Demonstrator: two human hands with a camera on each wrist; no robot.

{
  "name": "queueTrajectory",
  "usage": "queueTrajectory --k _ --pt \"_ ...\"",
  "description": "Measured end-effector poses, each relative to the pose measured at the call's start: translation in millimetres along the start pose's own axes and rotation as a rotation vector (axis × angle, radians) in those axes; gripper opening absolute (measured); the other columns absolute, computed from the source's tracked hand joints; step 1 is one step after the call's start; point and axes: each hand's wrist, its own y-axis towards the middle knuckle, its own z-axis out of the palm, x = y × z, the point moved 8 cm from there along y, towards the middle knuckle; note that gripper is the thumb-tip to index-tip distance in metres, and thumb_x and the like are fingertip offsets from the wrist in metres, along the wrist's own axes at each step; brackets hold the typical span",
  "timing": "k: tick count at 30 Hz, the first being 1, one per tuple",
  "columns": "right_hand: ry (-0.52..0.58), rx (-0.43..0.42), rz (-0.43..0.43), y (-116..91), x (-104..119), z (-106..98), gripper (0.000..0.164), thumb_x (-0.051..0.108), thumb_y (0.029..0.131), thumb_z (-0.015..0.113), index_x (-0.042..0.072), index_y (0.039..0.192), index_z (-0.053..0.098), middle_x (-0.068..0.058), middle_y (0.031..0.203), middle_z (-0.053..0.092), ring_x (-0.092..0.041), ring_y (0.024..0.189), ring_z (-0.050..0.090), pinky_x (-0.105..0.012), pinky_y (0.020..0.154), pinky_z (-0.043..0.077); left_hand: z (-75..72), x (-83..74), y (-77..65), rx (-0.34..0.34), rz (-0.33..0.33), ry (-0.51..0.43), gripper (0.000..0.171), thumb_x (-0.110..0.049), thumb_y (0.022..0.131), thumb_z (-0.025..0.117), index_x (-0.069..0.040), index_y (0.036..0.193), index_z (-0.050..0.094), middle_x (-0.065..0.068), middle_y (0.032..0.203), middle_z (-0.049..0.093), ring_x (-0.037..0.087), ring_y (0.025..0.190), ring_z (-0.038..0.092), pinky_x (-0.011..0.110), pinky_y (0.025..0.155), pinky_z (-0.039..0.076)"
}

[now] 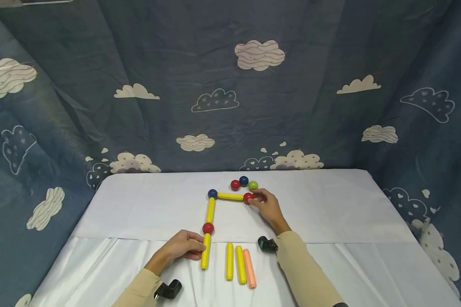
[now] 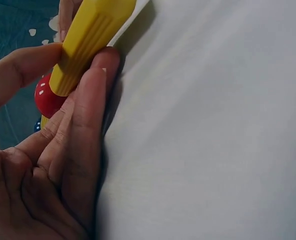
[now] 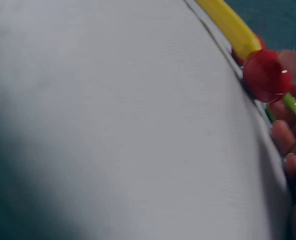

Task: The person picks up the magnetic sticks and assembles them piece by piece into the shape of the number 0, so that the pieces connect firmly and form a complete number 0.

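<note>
On the white cloth lies a joined shape of yellow sticks and balls. My left hand [image 1: 182, 246] pinches the lowest yellow stick [image 1: 205, 259] between thumb and fingers; the left wrist view shows the same stick [image 2: 88, 40] up close. Its upper end meets a red ball [image 1: 208, 228], from which a second yellow stick [image 1: 211, 209] runs to a blue ball [image 1: 212, 193] at the corner. A third yellow stick [image 1: 230, 196] extends right to another red ball [image 1: 247, 198]. My right hand [image 1: 269, 209] holds that ball between thumb and fingers, also visible in the right wrist view.
Behind the shape sit a loose red ball [image 1: 235, 185], a blue ball [image 1: 243, 181] and a green ball [image 1: 253, 185]. Near the front lie two yellow sticks [image 1: 229, 262] and an orange stick [image 1: 249, 268]. A cloud-patterned curtain [image 1: 215, 123] encloses the table's back and sides.
</note>
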Motion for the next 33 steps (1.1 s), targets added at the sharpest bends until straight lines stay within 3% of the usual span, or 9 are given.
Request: queueTrajectory --k 6,10,16,25,33 --pt "0.074 -0.086 0.037 10.4 -2.2 -19.9 0.032 0.013 0.089 0.068 0.005 0.119 0.061 -0.013 0.114 0.062 -0.025 0.098 0.060 -0.031 0.079 0.051 -2.1 1.3 2.2 -0.007 -0.008 0.000 0.031 -0.010 0.082 0.073 0.005 0.107 0.064 0.005 0.082 0.071 0.008 0.062 0.064 0.023 0.061 0.056" --pt "0.029 -0.108 0.032 22.6 1.2 -29.7 0.034 0.012 0.090 0.067 0.006 0.122 0.059 -0.014 0.119 0.058 -0.027 0.098 0.060 -0.034 0.080 0.050 -2.0 0.8 2.4 -0.006 -0.017 0.005 0.031 -0.010 0.082 0.073 0.005 0.108 0.064 0.005 0.082 0.070 0.008 0.063 0.064 0.023 0.061 0.056" --pt "-0.074 -0.025 -0.009 38.2 15.3 -23.6 0.040 0.012 0.089 0.066 0.007 0.127 0.056 -0.016 0.126 0.052 -0.029 0.101 0.056 -0.040 0.086 0.048 -2.2 1.7 0.4 -0.016 -0.020 -0.010 0.029 -0.009 0.082 0.074 0.005 0.106 0.064 0.005 0.081 0.070 0.008 0.063 0.064 0.023 0.061 0.056" --pt "-0.218 0.099 0.048 49.7 15.4 -0.3 0.047 0.020 0.090 0.066 0.002 0.131 0.053 -0.022 0.133 0.051 -0.036 0.124 0.045 -0.051 0.107 0.034 -3.3 5.6 0.0 -0.015 -0.015 -0.023 0.030 -0.008 0.082 0.073 0.005 0.107 0.064 0.006 0.084 0.072 0.007 0.063 0.064 0.023 0.061 0.056" --pt "-0.222 0.085 0.050 52.5 8.7 -4.4 0.046 0.021 0.088 0.069 0.002 0.128 0.056 -0.019 0.127 0.055 -0.033 0.114 0.049 -0.048 0.104 0.038 -2.7 4.2 3.7 -0.004 -0.010 -0.028 0.030 -0.010 0.081 0.074 0.003 0.107 0.065 0.006 0.084 0.072 0.007 0.063 0.064 0.024 0.061 0.056"
